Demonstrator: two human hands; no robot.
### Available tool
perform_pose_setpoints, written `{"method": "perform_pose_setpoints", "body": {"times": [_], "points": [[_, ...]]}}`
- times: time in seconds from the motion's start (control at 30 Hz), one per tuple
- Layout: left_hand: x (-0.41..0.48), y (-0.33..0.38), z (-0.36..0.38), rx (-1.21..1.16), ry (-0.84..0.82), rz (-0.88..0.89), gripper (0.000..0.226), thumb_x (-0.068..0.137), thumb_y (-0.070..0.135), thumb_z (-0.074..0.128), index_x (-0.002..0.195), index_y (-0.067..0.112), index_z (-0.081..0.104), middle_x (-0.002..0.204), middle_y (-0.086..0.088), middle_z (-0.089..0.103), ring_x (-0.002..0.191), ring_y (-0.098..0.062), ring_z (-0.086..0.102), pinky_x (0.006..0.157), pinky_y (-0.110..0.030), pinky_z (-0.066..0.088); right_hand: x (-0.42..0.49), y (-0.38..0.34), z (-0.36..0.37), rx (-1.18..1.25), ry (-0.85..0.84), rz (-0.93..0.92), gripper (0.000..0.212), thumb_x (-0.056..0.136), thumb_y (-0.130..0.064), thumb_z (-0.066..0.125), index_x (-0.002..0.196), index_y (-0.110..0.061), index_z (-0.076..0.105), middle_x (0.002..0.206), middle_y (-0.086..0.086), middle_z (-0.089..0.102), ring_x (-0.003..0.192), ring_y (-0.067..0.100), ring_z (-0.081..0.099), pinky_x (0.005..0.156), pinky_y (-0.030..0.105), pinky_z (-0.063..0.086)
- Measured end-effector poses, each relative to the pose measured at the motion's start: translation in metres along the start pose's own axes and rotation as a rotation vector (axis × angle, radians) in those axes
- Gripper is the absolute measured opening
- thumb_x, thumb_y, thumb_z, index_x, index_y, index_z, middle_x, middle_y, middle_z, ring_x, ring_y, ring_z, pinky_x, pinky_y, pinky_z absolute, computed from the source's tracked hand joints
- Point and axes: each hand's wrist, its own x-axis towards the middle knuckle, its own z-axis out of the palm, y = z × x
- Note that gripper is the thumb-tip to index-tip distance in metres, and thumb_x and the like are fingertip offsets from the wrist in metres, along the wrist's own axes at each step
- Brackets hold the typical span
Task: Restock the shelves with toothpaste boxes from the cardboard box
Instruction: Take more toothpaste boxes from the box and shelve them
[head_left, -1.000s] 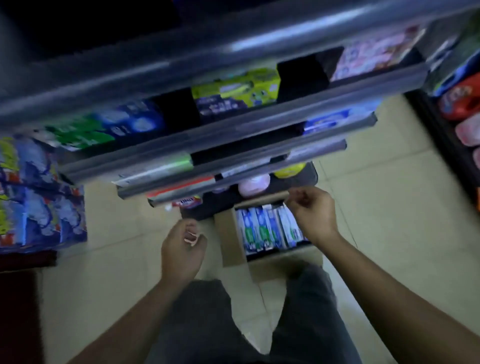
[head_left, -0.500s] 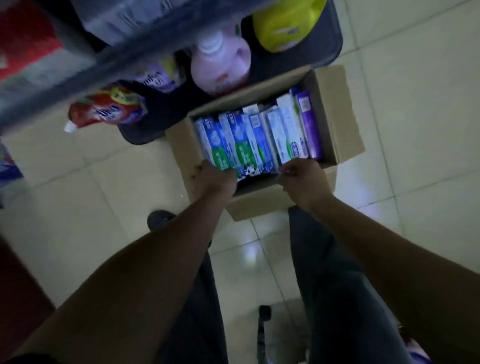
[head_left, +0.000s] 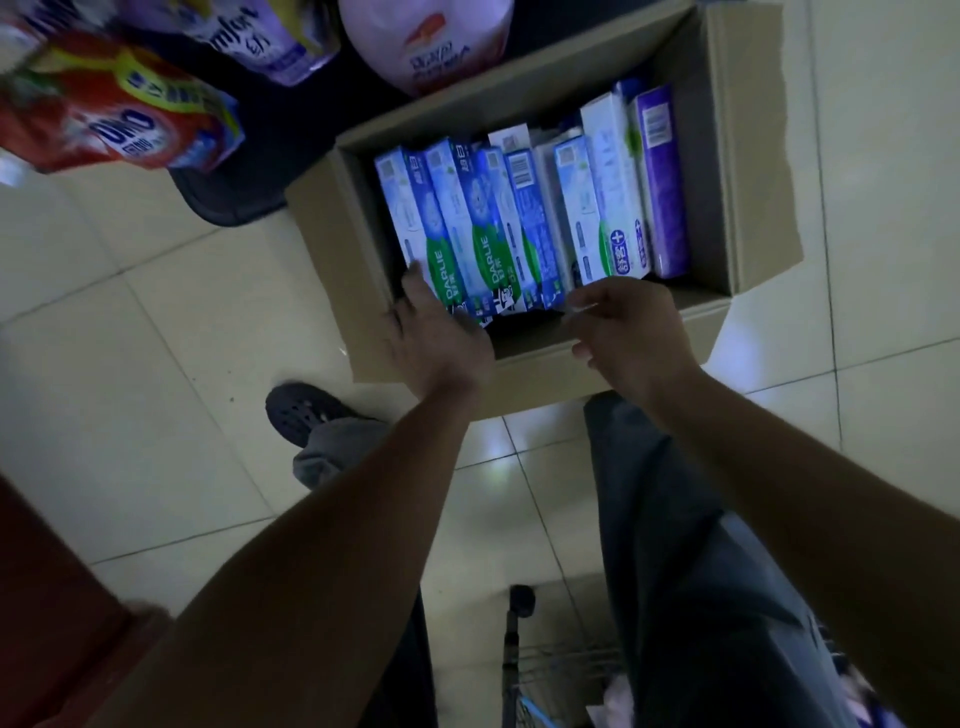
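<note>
Two bare forearms reach away from us, down over grey trouser legs (head_left: 701, 519) and a dark perforated shoe (head_left: 304, 413) planted on the pale tiled floor (head_left: 156, 322).

Our left hand (head_left: 439, 338) is over the near left corner of the cardboard box (head_left: 753, 171). Its fingers are fairly straight and spread, and the thumb lies against the side of the leftmost carton. The fingertips blur over the cartons' near ends, and we see no closed grip.

Our right hand (head_left: 631, 332) hovers at the near wall of the same box, fingers curled, thumb and forefinger drawn together. Whether they pinch anything we cannot tell.

The toothpaste boxes (head_left: 587, 208) are inside the cardboard box, set on edge side by side in one row, their long sides running away from us. Blue, white and green DARLIE boxes (head_left: 447, 244) are at the left, and a purple box (head_left: 662, 197) is at the right end, with a gap between it and the right wall.

The cardboard box sits open on the floor, its far side against a dark shelf base (head_left: 244, 171). On that base are a red OMO pouch (head_left: 104, 114), a purple Comfort pouch (head_left: 270, 41) and a pink bottle (head_left: 431, 41).
</note>
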Motion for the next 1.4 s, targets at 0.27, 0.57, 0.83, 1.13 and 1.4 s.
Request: {"method": "perform_pose_setpoints", "body": {"times": [0.27, 0.57, 0.83, 1.13, 1.4], "points": [[-0.025, -0.022, -0.062, -0.726, -0.158, 0.157, 0.041, 0.089, -0.001, 0.063, 0.129, 0.006, 0.055, 0.113, 0.004, 0.058, 0.094, 0.002, 0.058, 0.079, -0.018, 0.049, 0.01, -0.044, -0.037, 0.164, 0.077, -0.249, 0.044, 0.082, -0.022, 0.082, 0.12, -0.034, 0.064, 0.114, -0.015, 0.064, 0.103, 0.014, 0.066, 0.092, 0.038, 0.057], [-0.028, 0.004, -0.083, -0.861, -0.684, 0.199, 0.039, 0.089, -0.007, 0.062, 0.127, 0.002, 0.06, 0.117, -0.004, 0.065, 0.102, -0.005, 0.063, 0.08, -0.02, 0.049, 0.007, -0.039, -0.082, 0.314, -0.18, -0.114, 0.052, 0.079, 0.0, 0.082, 0.125, -0.018, 0.064, 0.122, 0.01, 0.068, 0.078, 0.021, 0.072, 0.07, 0.042, 0.062], [-0.01, 0.024, -0.054, -0.841, -0.82, 0.093, 0.042, 0.083, -0.019, 0.061, 0.12, 0.002, 0.061, 0.111, -0.001, 0.066, 0.102, -0.003, 0.064, 0.082, -0.024, 0.051, 0.026, -0.003, -0.118, 0.162, -0.213, -0.007, 0.059, 0.068, -0.003, 0.086, 0.118, -0.005, 0.055, 0.096, 0.021, 0.068, 0.065, 0.029, 0.062, 0.046, 0.034, 0.045], [0.008, 0.022, 0.008, 0.038, -0.279, -0.056, 0.069, 0.098, 0.041, 0.061, 0.156, 0.011, 0.038, 0.145, -0.02, 0.046, 0.131, -0.04, 0.043, 0.108, -0.044, 0.038, 0.016, 0.028, -0.115, 0.485, 0.004, -0.093, 0.037, 0.076, 0.0, 0.083, 0.108, -0.005, 0.065, 0.085, 0.019, 0.073, 0.052, 0.027, 0.06, 0.05, 0.029, 0.049], [-0.012, 0.038, 0.04, 0.048, -0.104, -0.041, 0.069, 0.089, 0.033, 0.071, 0.149, 0.018, 0.038, 0.144, -0.014, 0.041, 0.128, -0.037, 0.046, 0.103, -0.047, 0.044, 0.006, 0.025, -0.115, 0.631, 0.073, -0.079, 0.038, 0.079, 0.002, 0.08, 0.111, -0.006, 0.061, 0.076, 0.012, 0.073, 0.053, 0.023, 0.06, 0.049, 0.028, 0.045]]}}
